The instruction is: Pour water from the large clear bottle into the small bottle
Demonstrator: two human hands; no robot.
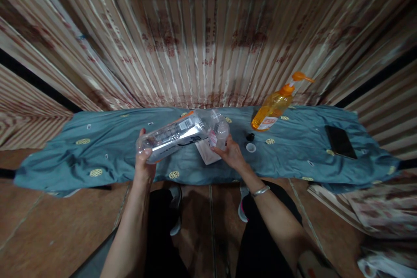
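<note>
My left hand is wrapped round the base end of a large clear plastic bottle with a silver label and a barcode. The bottle lies tilted in the air, its neck end higher and pointing right. My right hand grips a small clear plastic bottle with a pinkish-red label. The two bottles meet or overlap near their tops; whether their mouths touch is too blurred to tell. Under them a white flat sheet or pad lies on the cloth. Close to my right hand are a small black cap and a white round cap.
An orange pump bottle stands at the back right on the blue-green cloth covering a long narrow bench. A black flat phone-like device lies near the right end. A pleated curtain hangs directly behind.
</note>
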